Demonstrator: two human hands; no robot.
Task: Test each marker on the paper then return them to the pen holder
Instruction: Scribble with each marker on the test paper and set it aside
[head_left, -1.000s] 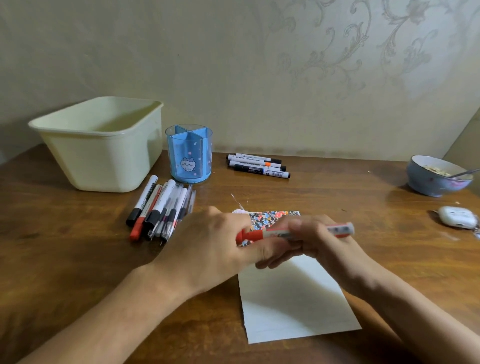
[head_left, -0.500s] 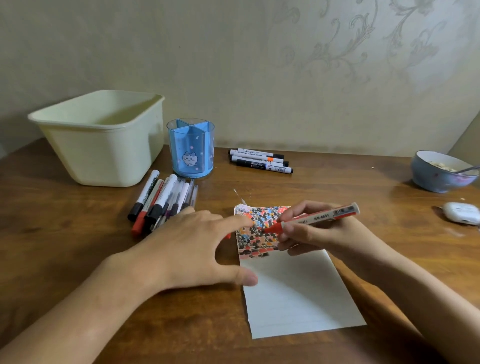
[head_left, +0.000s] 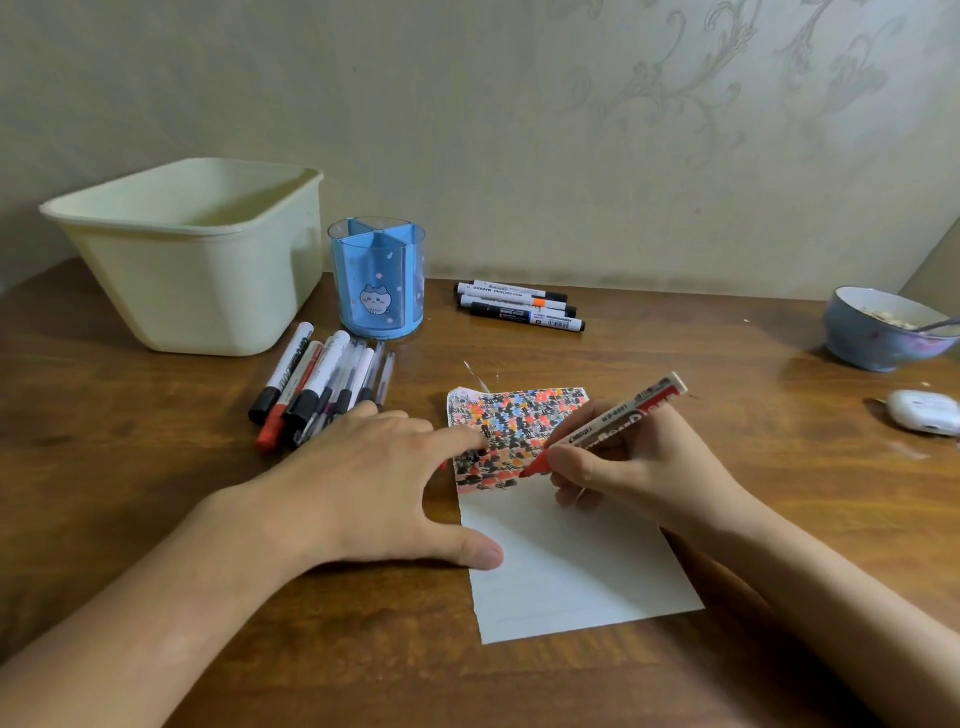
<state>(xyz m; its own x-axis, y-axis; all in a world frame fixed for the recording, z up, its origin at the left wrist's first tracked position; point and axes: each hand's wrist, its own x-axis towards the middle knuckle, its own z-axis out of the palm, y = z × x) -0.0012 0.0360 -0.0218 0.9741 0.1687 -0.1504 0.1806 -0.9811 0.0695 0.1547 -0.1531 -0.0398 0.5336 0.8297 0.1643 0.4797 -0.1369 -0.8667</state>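
Right hand (head_left: 639, 462): pinches red marker (head_left: 608, 428), tip on paper (head_left: 566, 566), testing. Left hand (head_left: 374, 483): fingers spread flat, steadies paper. Holder (head_left: 377, 280): awaits markers.

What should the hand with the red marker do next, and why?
Probably scribble a short stroke: the right hand grips the uncapped red marker with its tip at the scribbled patch's lower edge, and the left hand presses the paper flat.

dim warm indoor light, soft shadows under both forearms, faint sheen on the table (head_left: 675, 364), wide-angle bowing at edges, slightly soft throughout
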